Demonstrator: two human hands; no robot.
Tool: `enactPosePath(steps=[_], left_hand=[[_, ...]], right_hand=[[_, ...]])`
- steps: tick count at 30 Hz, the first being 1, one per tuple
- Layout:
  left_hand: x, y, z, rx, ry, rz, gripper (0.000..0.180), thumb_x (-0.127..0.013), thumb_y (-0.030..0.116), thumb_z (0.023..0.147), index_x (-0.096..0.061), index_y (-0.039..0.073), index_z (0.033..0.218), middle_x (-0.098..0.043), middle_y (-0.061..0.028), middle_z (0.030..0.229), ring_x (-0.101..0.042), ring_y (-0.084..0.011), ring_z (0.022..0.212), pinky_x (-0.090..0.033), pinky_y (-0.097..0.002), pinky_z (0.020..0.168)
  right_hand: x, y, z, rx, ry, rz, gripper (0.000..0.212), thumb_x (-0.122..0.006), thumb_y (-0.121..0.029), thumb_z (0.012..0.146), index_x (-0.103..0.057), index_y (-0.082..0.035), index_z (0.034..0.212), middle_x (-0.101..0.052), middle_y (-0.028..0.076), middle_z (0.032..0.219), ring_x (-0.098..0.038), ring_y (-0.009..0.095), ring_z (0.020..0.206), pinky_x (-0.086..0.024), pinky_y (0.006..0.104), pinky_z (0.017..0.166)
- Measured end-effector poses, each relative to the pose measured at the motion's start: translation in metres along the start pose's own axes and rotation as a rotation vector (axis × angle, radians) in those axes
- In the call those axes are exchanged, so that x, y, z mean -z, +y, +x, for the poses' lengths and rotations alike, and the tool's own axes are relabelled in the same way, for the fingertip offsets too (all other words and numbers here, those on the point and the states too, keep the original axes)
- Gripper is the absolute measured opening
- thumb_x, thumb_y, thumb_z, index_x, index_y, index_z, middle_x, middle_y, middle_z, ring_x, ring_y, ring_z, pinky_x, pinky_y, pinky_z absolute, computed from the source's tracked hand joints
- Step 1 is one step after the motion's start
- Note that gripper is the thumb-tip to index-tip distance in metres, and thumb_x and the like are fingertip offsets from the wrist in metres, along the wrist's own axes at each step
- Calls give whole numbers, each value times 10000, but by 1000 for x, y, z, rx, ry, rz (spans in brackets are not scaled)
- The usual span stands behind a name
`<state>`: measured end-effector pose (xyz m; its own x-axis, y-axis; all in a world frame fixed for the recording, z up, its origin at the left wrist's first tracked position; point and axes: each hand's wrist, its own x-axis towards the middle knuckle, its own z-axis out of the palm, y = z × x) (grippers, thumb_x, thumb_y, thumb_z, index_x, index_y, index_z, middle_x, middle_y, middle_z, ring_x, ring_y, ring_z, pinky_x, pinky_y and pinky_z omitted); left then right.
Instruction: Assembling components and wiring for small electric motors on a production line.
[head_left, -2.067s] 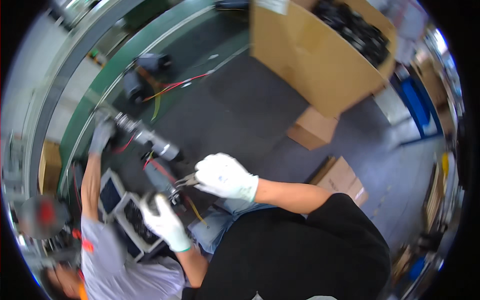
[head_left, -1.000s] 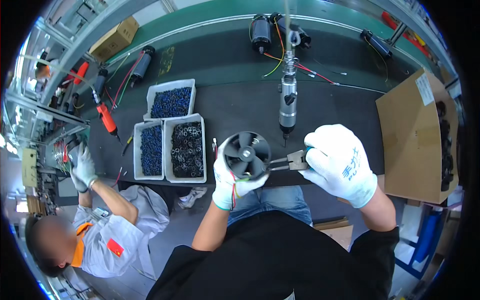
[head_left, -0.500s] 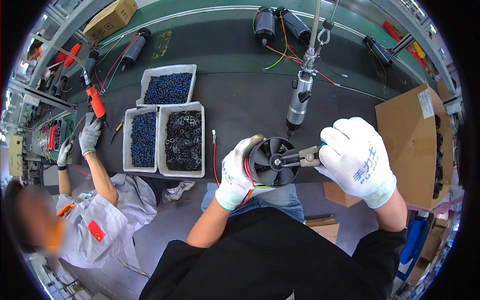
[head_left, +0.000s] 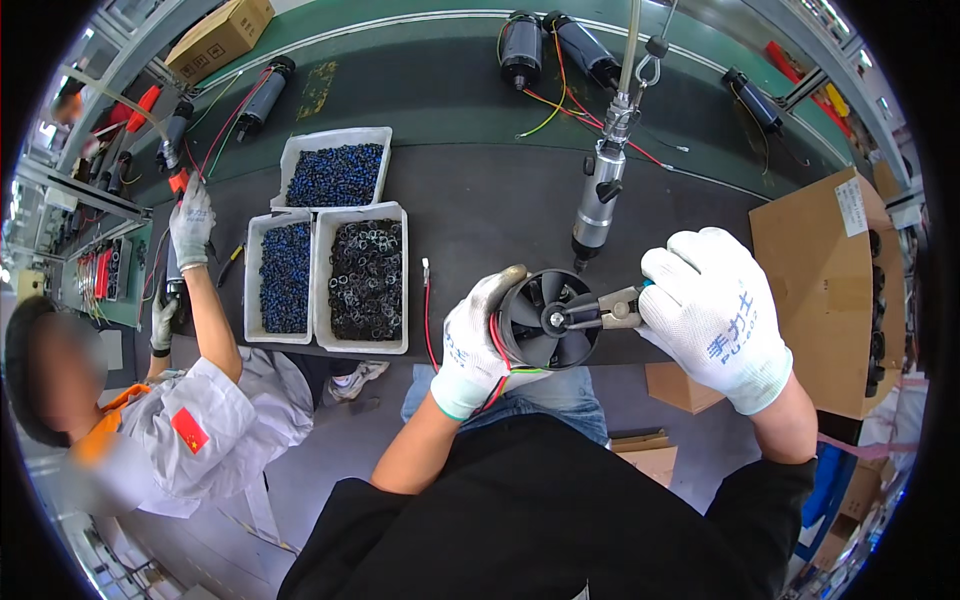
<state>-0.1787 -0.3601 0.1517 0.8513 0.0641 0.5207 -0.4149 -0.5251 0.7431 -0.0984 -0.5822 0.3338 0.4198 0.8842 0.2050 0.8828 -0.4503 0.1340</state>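
Observation:
Gloved in white, my left hand [head_left: 468, 345] is closed around the side of a black cylindrical motor with a fan [head_left: 543, 347] at its upturned end. Red, yellow and green wires [head_left: 500, 385] run out between my fingers and the motor. My right hand [head_left: 712, 320], also gloved, grips a pair of metal pliers [head_left: 618, 309] from the right. The pliers' tips reach the fan's central shaft [head_left: 557, 319]. Whether a ring sits at the tips is too small to make out. Just beyond the fan hangs a silver power screwdriver [head_left: 598, 205], touched by neither hand.
White bins hold blue-black small parts [head_left: 335, 177] and dark rings [head_left: 366, 280]. Wired motors [head_left: 520, 50] lie on the green conveyor [head_left: 420, 75]. A cardboard box [head_left: 810, 290] stands right. At left, a co-worker's gloved hand [head_left: 192, 222] is at a red-orange screwdriver [head_left: 178, 183].
The co-worker's hand and red-orange screwdriver have moved farther away, and the co-worker's other hand now holds a dark motor. Motors on the conveyor shifted slightly left. My hands have barely moved.

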Motion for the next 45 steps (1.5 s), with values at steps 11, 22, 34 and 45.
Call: enactPosePath(steps=[11, 22, 34, 45], left_hand=[[0, 0, 1, -53, 13, -9, 1025, -1008, 310, 594, -507, -13, 1428, -665, -196, 1292, -711, -338, 1149, -592, -437, 992], [-11, 0, -10, -54, 104, -36, 926, -972, 257, 677, -489, -13, 1419, -678, -191, 1256, -716, -363, 1108, -601, -437, 940], [-2, -22, 104, 578, 111, -603, 589, -861, 114, 842, -562, 24, 1341, -712, -79, 1134, -698, -155, 935, -597, -346, 816], [45, -296, 397, 583, -237, 744, 757, -844, 560, 748, -739, 2, 1249, -755, -227, 1174, -726, -323, 1111, -551, -461, 967]], right_hand=[[4, -4, -2, -23, -15, 37, 158, -727, -187, 706, -618, -132, 806, -545, 55, 853, -563, 239, 800, -449, 387, 681], [29, -92, -15, -530, -219, -35, 281, -832, -176, 699, -630, -36, 837, -627, 133, 1035, -619, 320, 961, -486, 428, 832], [-94, -21, -84, -965, 407, 136, 175, -728, -85, 937, -645, 25, 1045, -650, 212, 1128, -629, 395, 1006, -513, 440, 888], [-201, 8, -109, -1137, 381, 74, 252, -780, -76, 862, -629, -2, 1050, -654, 194, 1210, -599, 395, 1134, -452, 501, 996]])
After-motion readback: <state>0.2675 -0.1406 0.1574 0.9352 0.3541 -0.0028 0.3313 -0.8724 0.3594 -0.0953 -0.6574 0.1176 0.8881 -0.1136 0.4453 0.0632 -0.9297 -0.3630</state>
